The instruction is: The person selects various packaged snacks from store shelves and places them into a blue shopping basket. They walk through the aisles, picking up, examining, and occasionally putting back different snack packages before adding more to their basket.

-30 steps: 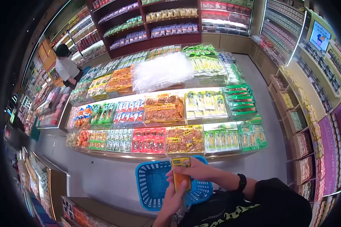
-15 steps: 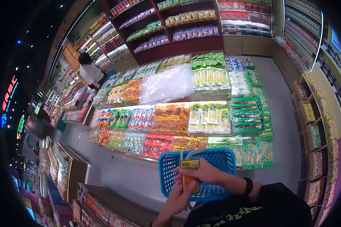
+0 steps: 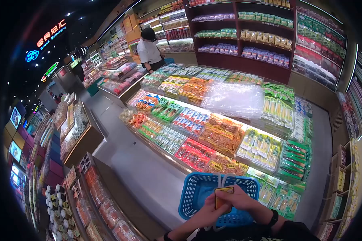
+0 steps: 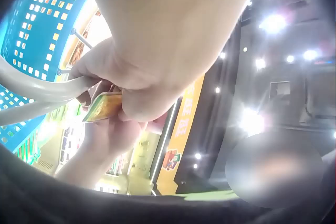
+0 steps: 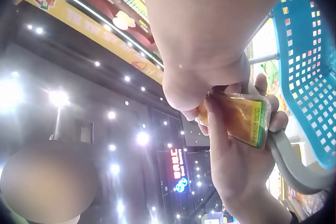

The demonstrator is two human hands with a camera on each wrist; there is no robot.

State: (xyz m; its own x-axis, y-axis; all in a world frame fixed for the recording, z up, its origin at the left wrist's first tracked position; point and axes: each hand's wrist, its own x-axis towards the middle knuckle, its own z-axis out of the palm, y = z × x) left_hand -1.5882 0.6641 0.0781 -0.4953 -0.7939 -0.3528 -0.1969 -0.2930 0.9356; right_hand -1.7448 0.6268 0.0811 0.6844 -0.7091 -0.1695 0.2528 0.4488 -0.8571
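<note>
Both hands hold one small clear-wrapped snack packet (image 3: 223, 197), orange inside with a yellow and green label (image 5: 256, 121), over the shopping basket. My left hand (image 3: 206, 213) pinches its near end, thumb on the front. The basket's grey handles (image 4: 50, 88) run in at the fingers of that same hand. On the far side, my right hand (image 3: 244, 197) has its thumb across the packet, and much of the front is covered in the head view. The blue slatted basket (image 3: 188, 195) hangs just beyond the hands.
Ahead stands a tiered display (image 3: 225, 136) of bagged snacks, with a clear plastic sheet (image 3: 233, 100) on top. A person (image 3: 150, 50) in a white top is at its far left end. Low shelves (image 3: 104, 201) stand at near left, and grey floor (image 3: 128, 160) runs between.
The head view has swung left, so the display sits further right and a lit sign has come into sight. The packet has tilted, with the right thumb now over its front.
</note>
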